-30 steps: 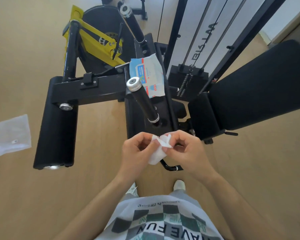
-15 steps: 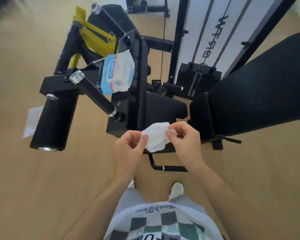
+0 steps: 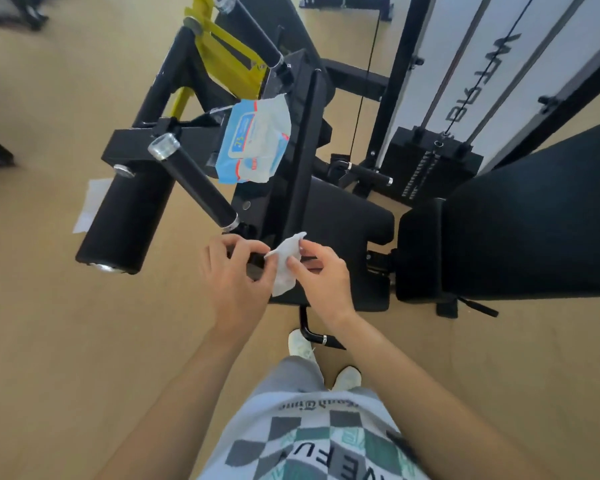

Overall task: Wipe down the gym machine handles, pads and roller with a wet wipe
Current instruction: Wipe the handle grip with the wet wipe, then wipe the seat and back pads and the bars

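- The wet wipe (image 3: 286, 263) hangs partly bunched between both hands, just below the middle of the frame, in front of the near edge of the seat pad (image 3: 347, 220); it does not seem to touch the machine.
- The left hand (image 3: 234, 275) has its fingers curled and its thumb and forefinger pinch the wipe's left corner.
- The right hand (image 3: 321, 275) pinches the upper right edge of the wipe, fingertips closed on it.
- The wipe pack (image 3: 253, 143) lies on the frame above the hands, flap open, between the near handle (image 3: 194, 183) and the central upright.
- The far handle (image 3: 253, 32) juts out at the top of the frame beside the yellow bracket.
- The roller (image 3: 125, 216) lies at the left, well apart from the hands; the back pad (image 3: 534, 220) fills the right.
- Progress, as a judgement: this looks like the opening-out of the wipe, so the task is at its very start.
- No surface shows a wet streak that I can make out, so handles, pads and roller all appear left to do.
- The near handle and seat pad are closest, and likely come first.
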Tool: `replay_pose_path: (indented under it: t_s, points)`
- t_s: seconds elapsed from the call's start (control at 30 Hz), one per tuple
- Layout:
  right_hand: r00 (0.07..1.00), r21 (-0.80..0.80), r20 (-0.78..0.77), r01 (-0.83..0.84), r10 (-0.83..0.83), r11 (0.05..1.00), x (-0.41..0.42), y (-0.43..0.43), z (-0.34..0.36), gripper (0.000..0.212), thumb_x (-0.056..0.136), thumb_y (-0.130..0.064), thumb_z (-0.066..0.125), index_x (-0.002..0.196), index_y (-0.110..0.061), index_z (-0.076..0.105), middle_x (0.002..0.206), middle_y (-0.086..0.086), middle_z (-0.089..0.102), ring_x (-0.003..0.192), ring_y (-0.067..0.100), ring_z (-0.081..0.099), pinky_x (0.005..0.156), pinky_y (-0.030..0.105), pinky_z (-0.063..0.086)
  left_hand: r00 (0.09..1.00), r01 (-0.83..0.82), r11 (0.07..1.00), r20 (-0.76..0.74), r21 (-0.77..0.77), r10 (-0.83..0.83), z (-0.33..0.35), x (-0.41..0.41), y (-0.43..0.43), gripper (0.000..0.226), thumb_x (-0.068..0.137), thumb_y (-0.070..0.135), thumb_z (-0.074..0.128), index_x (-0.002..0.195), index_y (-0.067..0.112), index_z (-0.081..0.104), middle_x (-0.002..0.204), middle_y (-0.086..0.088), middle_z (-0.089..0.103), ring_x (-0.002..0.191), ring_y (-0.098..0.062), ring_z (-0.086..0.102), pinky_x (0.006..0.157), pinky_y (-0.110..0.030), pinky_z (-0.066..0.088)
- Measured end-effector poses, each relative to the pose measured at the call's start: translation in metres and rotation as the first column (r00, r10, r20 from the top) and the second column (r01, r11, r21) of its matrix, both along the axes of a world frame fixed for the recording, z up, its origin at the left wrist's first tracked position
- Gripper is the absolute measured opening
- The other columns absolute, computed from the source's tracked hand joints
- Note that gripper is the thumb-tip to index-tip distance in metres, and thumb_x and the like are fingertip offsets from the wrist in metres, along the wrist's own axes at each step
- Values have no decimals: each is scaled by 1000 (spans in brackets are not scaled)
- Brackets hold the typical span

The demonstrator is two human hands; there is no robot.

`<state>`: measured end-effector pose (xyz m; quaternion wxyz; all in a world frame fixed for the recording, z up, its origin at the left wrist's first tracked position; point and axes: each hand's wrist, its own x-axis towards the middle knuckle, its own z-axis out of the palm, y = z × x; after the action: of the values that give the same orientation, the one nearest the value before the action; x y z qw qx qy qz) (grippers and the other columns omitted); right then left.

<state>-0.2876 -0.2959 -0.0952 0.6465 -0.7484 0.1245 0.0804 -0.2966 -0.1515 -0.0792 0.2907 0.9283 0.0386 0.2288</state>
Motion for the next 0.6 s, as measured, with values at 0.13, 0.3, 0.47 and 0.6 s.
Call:
replay_pose_path:
  t_s: [0.13, 0.3, 0.47, 0.6]
  points:
    - [997, 135, 58, 48, -56, 990, -1, 12, 8, 50, 93, -16, 74, 140, -21, 60, 126, -4, 69, 114, 13, 67, 91, 32, 60, 998, 37, 995, 46, -97, -32, -5, 2, 1, 13, 88, 28, 76, 92, 17, 72, 102, -2, 55, 97, -29, 52, 78, -53, 47]
    - [987, 143, 150, 33, -54, 989, 7, 23, 9, 46, 94, -7, 70, 139, -8, 61, 145, -5, 56, 129, 9, 58, 106, 32, 51, 997, 26, 915, 77, -402, 5, 6, 6, 2, 14, 89, 20, 64, 99, 12, 71, 95, 11, 61, 92, -22, 56, 80, -53, 48]
    - [995, 117, 86, 33, -44, 993, 47, 14, 6, 50, 92, -20, 75, 139, -30, 60, 148, 6, 56, 135, 15, 56, 109, 37, 49, 995, -34, 913, 71, -407, 68, 3, 12, -4, 15, 88, 19, 65, 99, 14, 73, 93, 10, 59, 88, -26, 55, 77, -54, 49]
    - [997, 61, 83, -4, -1, 998, 93, 1, 2, 52, 87, -34, 78, 135, -45, 60, 142, 3, 61, 131, 18, 59, 106, 48, 52, 985, -102, 941, 100, -323, 141, -5, 12, -12, 17, 86, 24, 70, 98, 13, 76, 99, 5, 59, 89, -24, 52, 78, -49, 48]
